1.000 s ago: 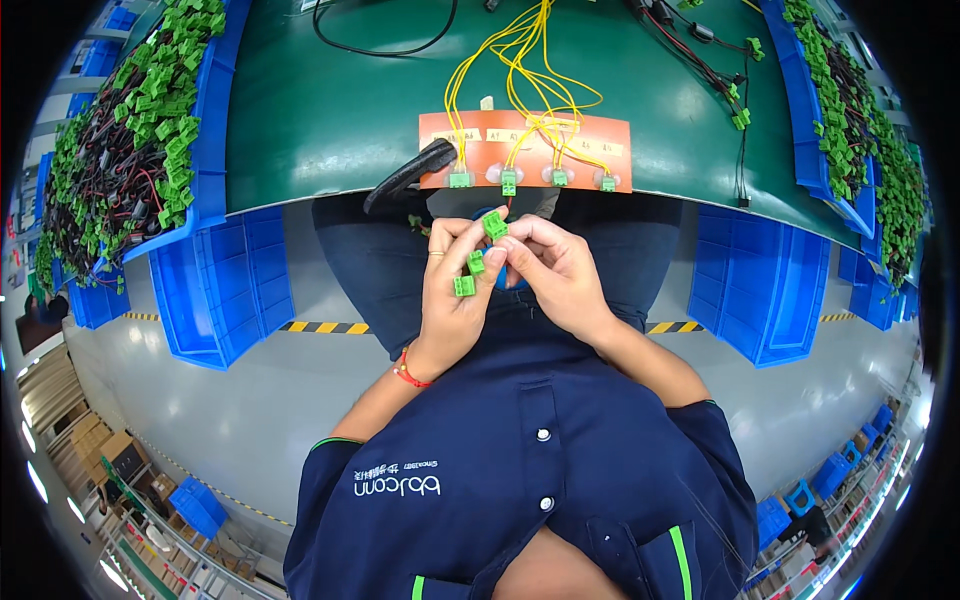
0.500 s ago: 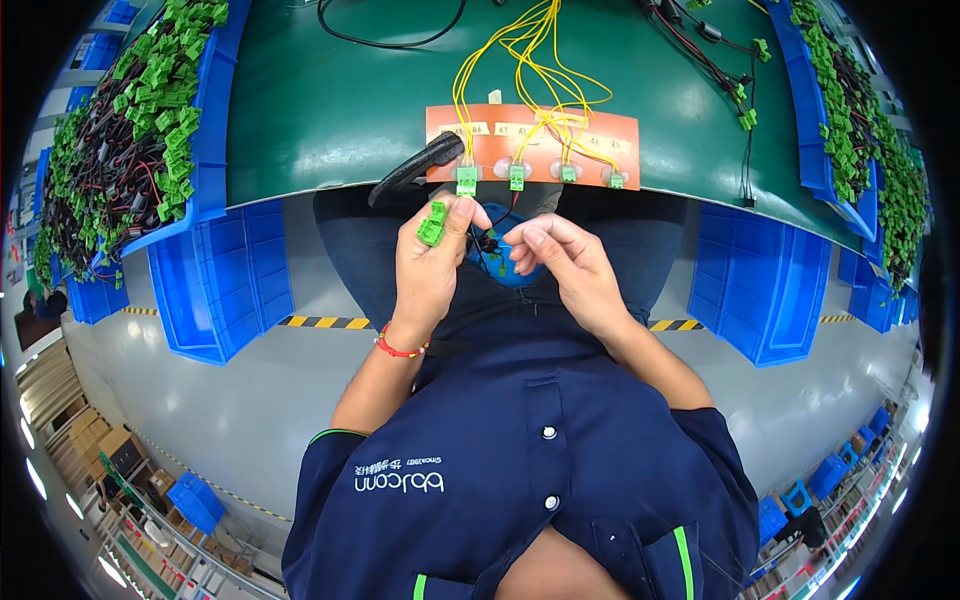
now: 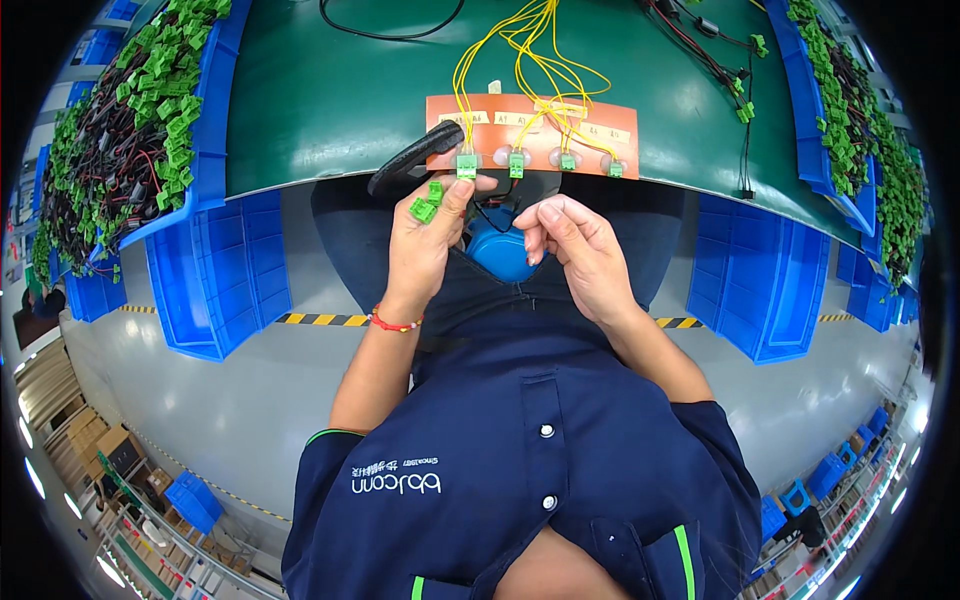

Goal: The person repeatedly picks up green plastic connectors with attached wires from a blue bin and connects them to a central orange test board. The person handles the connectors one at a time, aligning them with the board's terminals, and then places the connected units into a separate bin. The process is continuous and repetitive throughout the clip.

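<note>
My left hand (image 3: 425, 240) is closed on green terminal connectors (image 3: 426, 203), which stick out beside the thumb. Its thumb tip touches, or nearly touches, a green terminal block (image 3: 467, 166) at the left end of an orange board (image 3: 545, 110). Below that hand a thin black cable (image 3: 490, 216) curves down in front of a round blue object (image 3: 500, 252) between my legs. My right hand (image 3: 585, 255) hovers to the right of the blue object, thumb and fingers pinched together. Whatever may be between those fingertips is hidden.
Yellow wires (image 3: 515, 50) run from the board over the green table (image 3: 330, 110). A black strap-like piece (image 3: 410, 160) juts past the table edge. Blue bins (image 3: 205, 110) heaped with green connectors and cables flank both sides. More cables (image 3: 710, 60) lie at the right.
My right hand has moved slightly right and drawn away from the black cable. The blue object shows more fully. My left hand has shifted slightly up toward the board.
</note>
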The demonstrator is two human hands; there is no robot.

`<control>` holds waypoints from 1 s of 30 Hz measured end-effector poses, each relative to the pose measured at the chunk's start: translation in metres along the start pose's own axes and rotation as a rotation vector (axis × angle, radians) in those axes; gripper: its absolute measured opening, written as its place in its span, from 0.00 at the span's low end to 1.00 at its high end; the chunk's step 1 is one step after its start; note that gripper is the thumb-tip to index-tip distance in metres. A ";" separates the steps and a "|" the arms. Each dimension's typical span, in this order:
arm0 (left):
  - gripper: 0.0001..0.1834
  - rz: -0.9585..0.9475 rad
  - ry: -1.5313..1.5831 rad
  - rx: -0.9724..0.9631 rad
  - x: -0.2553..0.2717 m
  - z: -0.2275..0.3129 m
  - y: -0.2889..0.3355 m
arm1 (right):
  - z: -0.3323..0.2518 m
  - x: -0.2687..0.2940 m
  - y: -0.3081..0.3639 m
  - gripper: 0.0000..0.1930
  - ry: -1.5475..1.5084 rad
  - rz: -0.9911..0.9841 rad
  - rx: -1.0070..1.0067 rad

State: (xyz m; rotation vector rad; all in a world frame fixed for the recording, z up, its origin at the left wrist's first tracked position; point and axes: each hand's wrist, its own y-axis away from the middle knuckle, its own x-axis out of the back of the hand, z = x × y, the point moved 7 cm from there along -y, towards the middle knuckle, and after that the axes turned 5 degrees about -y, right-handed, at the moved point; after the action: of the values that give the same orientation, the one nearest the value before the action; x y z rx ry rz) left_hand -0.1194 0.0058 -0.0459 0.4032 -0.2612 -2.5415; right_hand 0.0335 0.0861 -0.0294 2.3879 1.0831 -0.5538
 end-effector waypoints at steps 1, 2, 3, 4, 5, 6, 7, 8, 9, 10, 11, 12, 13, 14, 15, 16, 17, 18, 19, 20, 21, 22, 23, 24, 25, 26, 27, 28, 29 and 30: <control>0.16 -0.019 0.051 0.026 0.000 -0.001 0.000 | -0.002 0.000 0.001 0.17 -0.014 0.002 0.006; 0.17 -0.040 0.101 0.052 0.000 -0.001 -0.001 | -0.004 0.000 0.003 0.17 -0.041 -0.008 0.011; 0.18 -0.035 0.112 0.054 0.004 -0.008 0.000 | -0.006 0.000 0.004 0.17 -0.069 -0.018 0.016; 0.18 -0.003 0.075 0.086 0.007 -0.017 0.002 | -0.008 0.000 0.005 0.17 -0.096 -0.027 0.022; 0.19 0.031 0.038 0.119 0.010 -0.027 0.005 | -0.010 -0.001 0.006 0.17 -0.113 -0.035 0.027; 0.19 0.061 0.001 0.152 0.014 -0.038 0.008 | -0.012 -0.001 0.007 0.17 -0.130 -0.040 0.034; 0.18 -0.005 -0.083 0.188 0.015 -0.048 0.009 | -0.014 -0.001 0.007 0.17 -0.147 -0.045 0.040; 0.18 -0.051 -0.134 0.205 0.010 -0.052 0.011 | -0.015 -0.001 0.007 0.16 -0.155 -0.052 0.040; 0.17 -0.097 -0.184 0.221 0.004 -0.056 0.012 | -0.016 -0.001 0.007 0.16 -0.164 -0.059 0.039; 0.18 -0.142 -0.233 0.237 -0.001 -0.060 0.013 | -0.018 -0.001 0.007 0.15 -0.173 -0.067 0.038; 0.18 -0.145 -0.197 0.226 -0.003 -0.062 0.011 | -0.021 -0.003 0.007 0.13 -0.226 -0.054 0.033; 0.18 -0.163 -0.217 0.247 -0.004 -0.064 0.010 | -0.026 -0.006 0.008 0.11 -0.279 -0.041 0.027; 0.18 -0.181 -0.236 0.268 -0.004 -0.066 0.008 | -0.028 -0.007 0.008 0.08 -0.332 -0.029 0.021; 0.18 -0.198 -0.255 0.288 -0.006 -0.066 0.007 | -0.029 -0.007 0.008 0.07 -0.366 -0.043 0.038; 0.18 -0.202 -0.250 0.278 -0.007 -0.068 0.005 | -0.030 -0.007 0.007 0.06 -0.399 -0.057 0.055; 0.17 -0.206 -0.246 0.268 -0.008 -0.071 0.003 | -0.030 -0.006 0.006 0.06 -0.433 -0.071 0.073; 0.17 -0.210 -0.243 0.259 -0.010 -0.072 0.002 | -0.030 -0.006 0.005 0.06 -0.453 -0.094 0.078; 0.17 -0.232 -0.222 0.269 -0.012 -0.073 0.002 | -0.030 -0.004 0.005 0.07 -0.473 -0.116 0.084; 0.17 -0.254 -0.201 0.279 -0.015 -0.073 0.002 | -0.029 -0.003 0.004 0.08 -0.492 -0.138 0.090; 0.16 -0.276 -0.181 0.289 -0.017 -0.074 0.003 | -0.028 0.000 0.004 0.09 -0.488 -0.146 0.091; 0.16 -0.284 -0.145 0.292 -0.020 -0.073 0.003 | -0.027 0.003 0.004 0.10 -0.484 -0.153 0.093; 0.17 -0.293 -0.110 0.296 -0.023 -0.072 0.003 | -0.026 0.006 0.005 0.11 -0.480 -0.161 0.095; 0.17 -0.300 -0.074 0.300 -0.026 -0.071 0.004 | -0.025 0.011 0.006 0.11 -0.444 -0.152 0.105; 0.17 -0.303 -0.049 0.288 -0.029 -0.068 0.004 | -0.023 0.016 0.007 0.12 -0.409 -0.144 0.116; 0.16 -0.306 -0.024 0.275 -0.031 -0.066 0.005 | -0.020 0.021 0.008 0.12 -0.374 -0.135 0.126; 0.16 -0.309 0.004 0.262 -0.034 -0.065 0.006 | -0.015 0.030 0.010 0.13 -0.374 -0.075 0.104; 0.16 -0.309 0.041 0.266 -0.036 -0.065 0.007 | -0.009 0.039 0.012 0.13 -0.373 -0.015 0.082; 0.16 -0.309 0.078 0.270 -0.038 -0.065 0.008 | -0.004 0.047 0.014 0.13 -0.373 0.046 0.060; 0.15 -0.307 0.115 0.274 -0.039 -0.065 0.009 | 0.002 0.055 0.017 0.12 -0.431 0.094 0.033; 0.15 -0.305 0.172 0.295 -0.040 -0.065 0.011 | 0.010 0.064 0.019 0.10 -0.428 0.117 0.018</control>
State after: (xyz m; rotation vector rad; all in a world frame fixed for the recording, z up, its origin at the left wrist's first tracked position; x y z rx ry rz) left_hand -0.0599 0.0123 -0.0951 0.8259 -0.5485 -2.7466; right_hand 0.0856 0.1069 -0.0665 2.1866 0.7468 -0.9785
